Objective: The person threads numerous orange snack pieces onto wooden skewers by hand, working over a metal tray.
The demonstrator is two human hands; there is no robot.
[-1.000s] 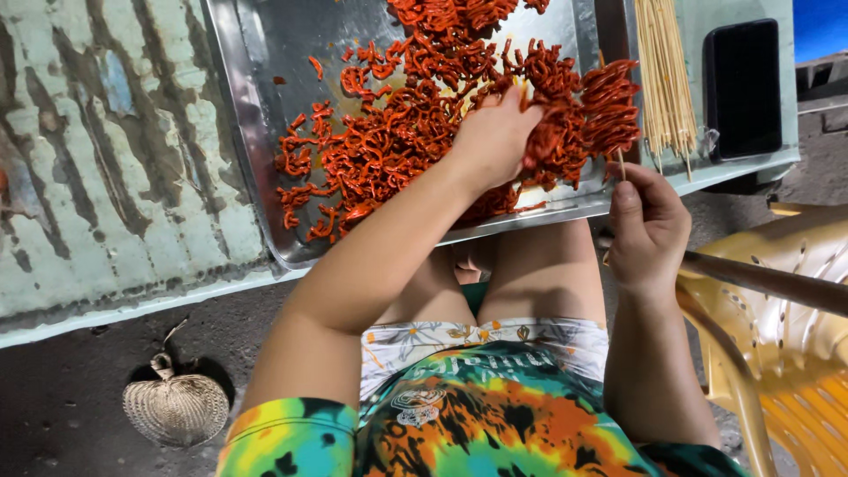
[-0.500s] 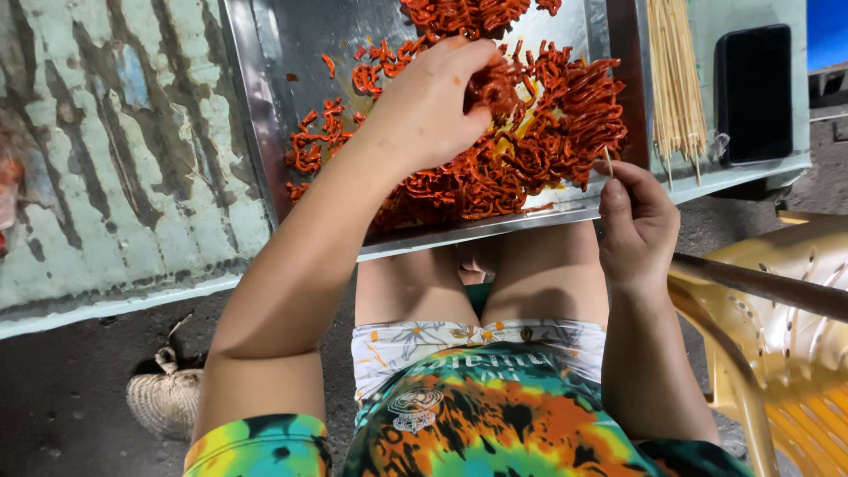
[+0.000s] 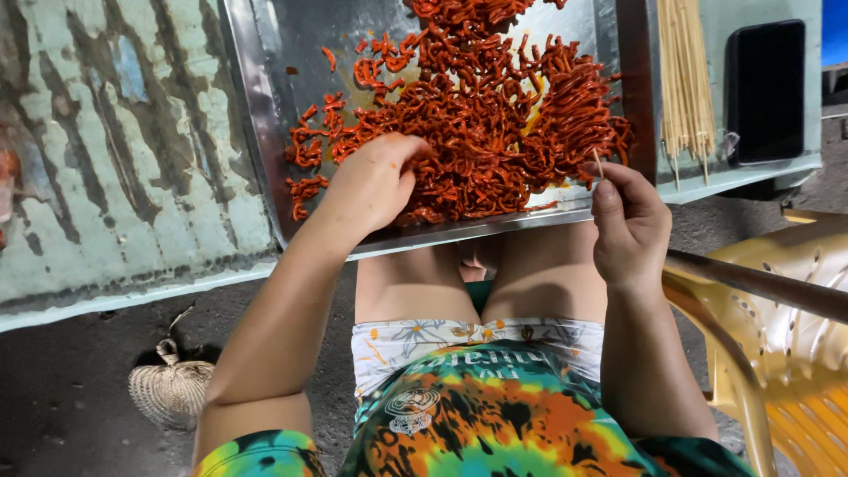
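Head view: hands at the tray of red-orange strips.
Left hand curls, pinching strips from the pile's near edge; right hand grips an upright bamboo skewer just beside the metal tray.

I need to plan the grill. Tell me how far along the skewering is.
No finished skewers are in view. In hand: the right hand pinches one bare skewer, while the left hand picks in the red marinated strips. Left: nearly everything, the tray is heaped, and a bundle of sticks lies unused.
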